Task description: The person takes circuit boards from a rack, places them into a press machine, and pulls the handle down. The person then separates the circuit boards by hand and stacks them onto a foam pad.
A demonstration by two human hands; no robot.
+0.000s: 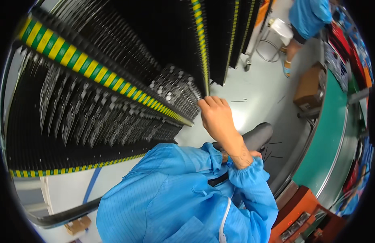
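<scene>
My right hand [215,119] is at the near end of a black slotted rack [171,83] filled with thin upright pieces carrying shiny metal spots. Its fingers are curled closed, and what they grip, if anything, is hidden behind the knuckles. My left forearm crosses beneath the right one. Only a small patch of my left hand [256,154] shows past the right wrist, its fingers hidden. A green-and-yellow striped bar [94,72] runs along the rack's edge toward my right hand.
More black racks with striped edges [201,36] stand ahead. On the right runs a green-topped bench [317,137], with a cardboard box [311,87] beside it and an orange-red unit [295,214] nearer. Thin dark strips [272,156] lie on the floor. A person in blue [309,18] is at the upper right.
</scene>
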